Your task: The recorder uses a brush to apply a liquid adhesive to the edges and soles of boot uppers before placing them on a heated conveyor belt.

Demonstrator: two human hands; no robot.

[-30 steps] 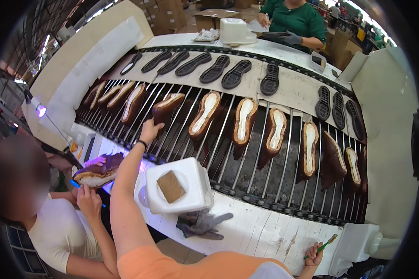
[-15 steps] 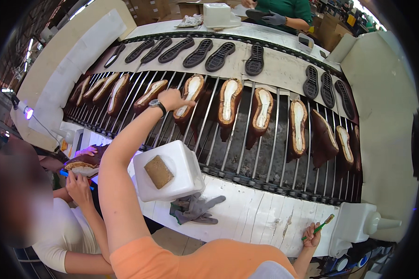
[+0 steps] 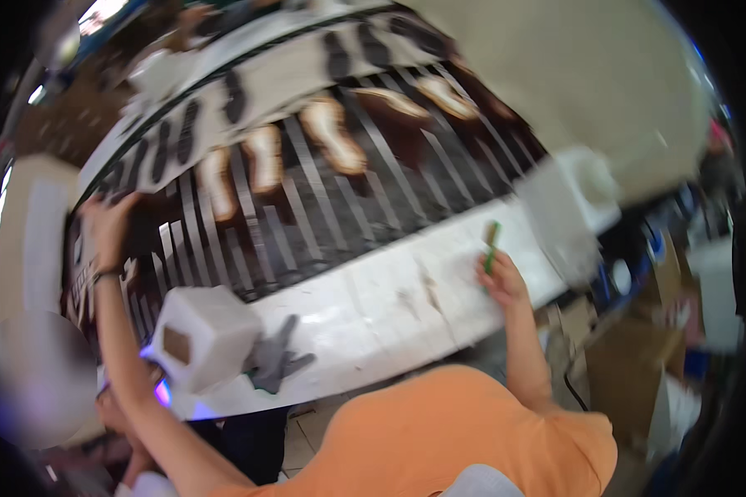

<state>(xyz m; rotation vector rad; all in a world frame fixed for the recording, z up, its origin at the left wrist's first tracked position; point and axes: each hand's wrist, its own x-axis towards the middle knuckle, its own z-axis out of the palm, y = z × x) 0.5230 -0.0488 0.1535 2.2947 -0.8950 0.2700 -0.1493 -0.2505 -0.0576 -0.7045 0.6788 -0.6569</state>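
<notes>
My left hand [image 3: 108,222] reaches over the left part of the rod conveyor, among dark brown shoe uppers. Motion blur smears its fingers, so I cannot tell whether they grip an upper. Nearby on the rods lies a brown lasted upper [image 3: 215,184] with its pale underside up, and several more run off to the right. My right hand [image 3: 506,283] is closed around a small green-handled brush [image 3: 490,251], bristle end up, above the white table edge.
A white container [image 3: 215,335] holding a brown block [image 3: 176,345] stands near my left forearm, beside a grey glove [image 3: 278,354]. Black soles [image 3: 336,56] lie on the pale far strip. Another white container [image 3: 559,215] is at right. A co-worker's hand [image 3: 114,412] shows at lower left.
The view has swung to the right and blurred. My left hand now shows at the far left, still over the conveyor. My right hand still holds the brush.
</notes>
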